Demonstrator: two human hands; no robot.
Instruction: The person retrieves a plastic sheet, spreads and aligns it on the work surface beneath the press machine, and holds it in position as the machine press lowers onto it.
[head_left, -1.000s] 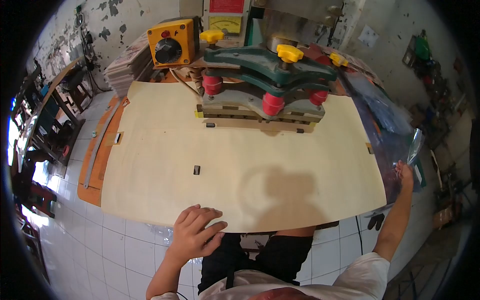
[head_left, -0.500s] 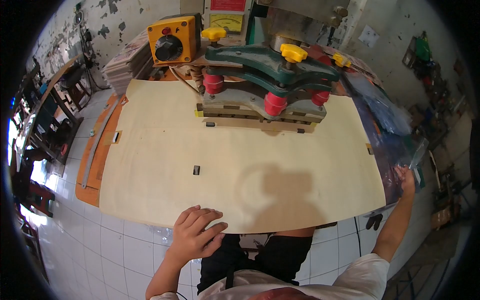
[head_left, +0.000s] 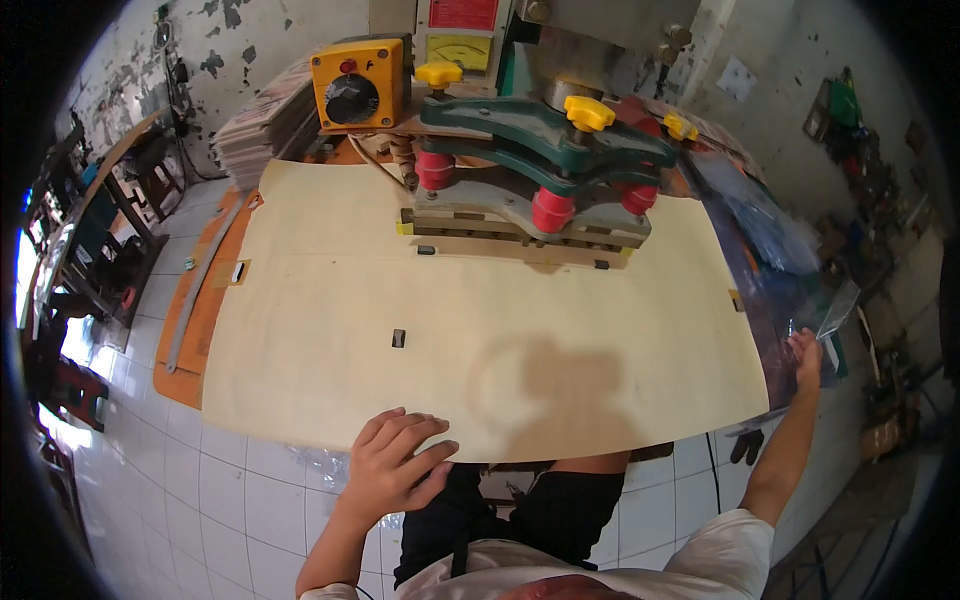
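Note:
My left hand (head_left: 400,460) rests at the near edge of a large cream sheet (head_left: 300,350), fingers spread and slightly curved, holding nothing. Out to the right, my right hand (head_left: 805,350) is closed at a piece of clear plastic (head_left: 838,308), beside a pile of clear plastic sheets (head_left: 770,225). The exact grip of its fingertips is small and hard to make out. A small dark block (head_left: 399,338) sits on the cream sheet. Two more dark blocks lie farther back, in front of the press head.
A press head (head_left: 540,200) with green plates, red spacers and yellow knobs stands over the back of the sheet. Behind it are a yellow control box (head_left: 355,85) and stacked flat boards (head_left: 265,125). A metal strip (head_left: 205,280) lies along the orange board's left side.
The view has shifted slightly. My right hand has moved a little, still by the clear plastic. My left hand stays in place at the sheet's near edge.

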